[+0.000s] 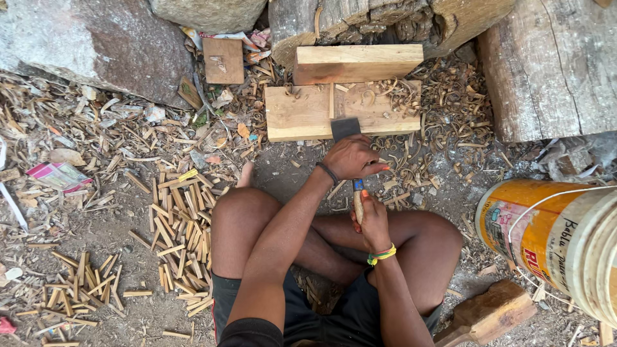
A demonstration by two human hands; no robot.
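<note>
I sit cross-legged on the ground. My right hand (373, 223), with coloured bands at the wrist, is shut on the wooden handle (358, 204) of a broad chisel. Its dark blade (345, 128) rests edge-down on a pale wooden block (299, 117). My left hand (350, 158), with a black wristband, grips the chisel just behind the blade. A thin wooden strip (331, 100) lies on the block just left of the blade. What my left fingers press underneath is hidden.
A second block (357, 62) lies behind the first, against logs (553, 64). A rock (96, 45) stands far left. Piles of split sticks (183, 225) lie left of my knee, shavings (450, 109) right. A yellow bucket (553, 238) and wooden mallet (488, 313) sit at right.
</note>
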